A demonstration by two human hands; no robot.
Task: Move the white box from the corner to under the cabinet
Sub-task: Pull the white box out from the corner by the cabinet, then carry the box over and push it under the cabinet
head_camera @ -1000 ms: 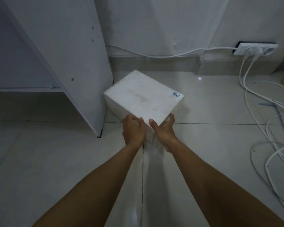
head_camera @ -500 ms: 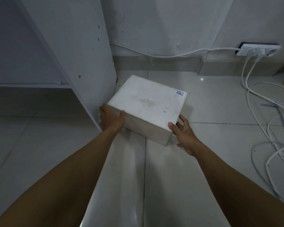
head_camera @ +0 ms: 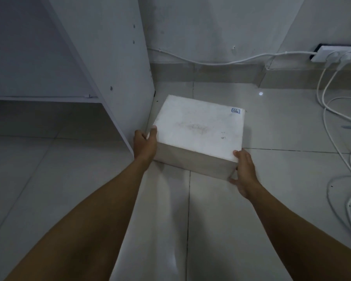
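White box [head_camera: 199,128] on the tiled floor [head_camera: 272,209], dead centre, just beside the cabinet side panel [head_camera: 109,57] at its 9 o'clock. Left hand [head_camera: 145,146] clasps the near-left corner, thumb over the top edge. Right hand [head_camera: 244,172] cups the near-right corner, thumb on the top edge, fingers spread down the side. Blue-stamped label [head_camera: 235,110] at the lid's 1 o'clock corner. White cables [head_camera: 332,122] trail from a power strip [head_camera: 336,54] at 2 o'clock.
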